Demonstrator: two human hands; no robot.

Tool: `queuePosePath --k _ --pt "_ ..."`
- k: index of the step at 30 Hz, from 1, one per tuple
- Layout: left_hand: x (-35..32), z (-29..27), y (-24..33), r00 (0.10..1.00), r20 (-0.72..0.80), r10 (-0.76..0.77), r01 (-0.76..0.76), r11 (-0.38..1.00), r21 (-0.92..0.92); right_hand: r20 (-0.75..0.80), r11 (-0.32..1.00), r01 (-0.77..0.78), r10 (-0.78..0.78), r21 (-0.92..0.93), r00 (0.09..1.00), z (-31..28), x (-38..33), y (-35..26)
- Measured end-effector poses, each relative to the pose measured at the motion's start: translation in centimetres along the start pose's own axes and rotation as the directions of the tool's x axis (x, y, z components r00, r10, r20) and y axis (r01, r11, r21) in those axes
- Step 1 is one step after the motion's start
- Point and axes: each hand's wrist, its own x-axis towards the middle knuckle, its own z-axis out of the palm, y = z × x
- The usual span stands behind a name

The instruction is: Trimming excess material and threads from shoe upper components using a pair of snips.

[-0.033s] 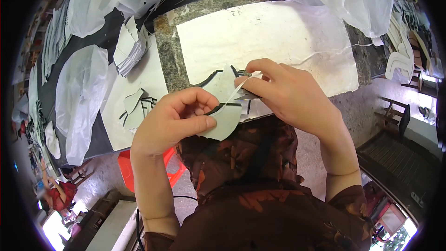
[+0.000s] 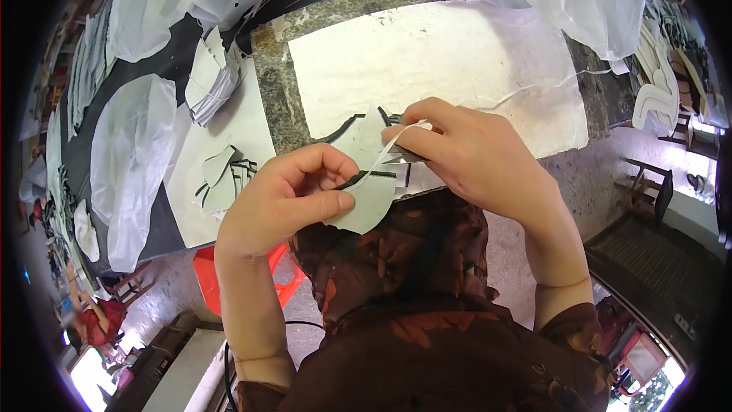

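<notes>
Pinched between the thumb and fingers of my left hand is a pale grey-green cut piece with a curved lower edge and a black band along its top. My right hand grips a narrow white tape between thumb and forefinger. The tape runs down to the black band of the piece. From under my right hand juts a grey, pointed, blade-like thing; the rest of it is hidden. Behind the hands, more pale pieces with black edges lie on a white sheet.
The white tape's tail trails right across the sheet. A tied stack of pale pieces and a small fanned pile lie at the left. Clear plastic bags rest around the table. A red stool stands below. At far left, another person is visible.
</notes>
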Motion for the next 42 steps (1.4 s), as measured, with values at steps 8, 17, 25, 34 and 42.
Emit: queuePosePath --k 8,17,25,34,42 --pt "-0.1 1.2 -0.4 0.997 0.038 0.069 -0.069 0.997 -0.017 0.145 0.973 -0.07 0.039 0.22 0.989 -0.2 0.4 -0.2" --pt "0.1 1.5 -1.4 0.996 -0.005 0.089 -0.089 0.996 -0.005 0.17 0.93 -0.06 -0.003 0.363 0.985 -0.7 0.4 0.1" --pt "0.0 2.1 -1.8 0.994 0.03 0.107 -0.102 0.987 -0.123 0.113 0.946 0.018 -0.057 0.323 0.992 -0.3 0.7 0.1" --pt "0.1 2.0 -2.4 0.992 -0.049 0.113 -0.119 0.983 -0.139 0.076 0.93 -0.005 -0.025 0.368 0.997 0.4 0.4 0.3" --pt "0.2 2.7 -1.6 0.984 -0.089 0.154 -0.158 0.987 -0.042 0.051 0.879 0.026 -0.057 0.476 0.997 1.0 0.1 0.4"
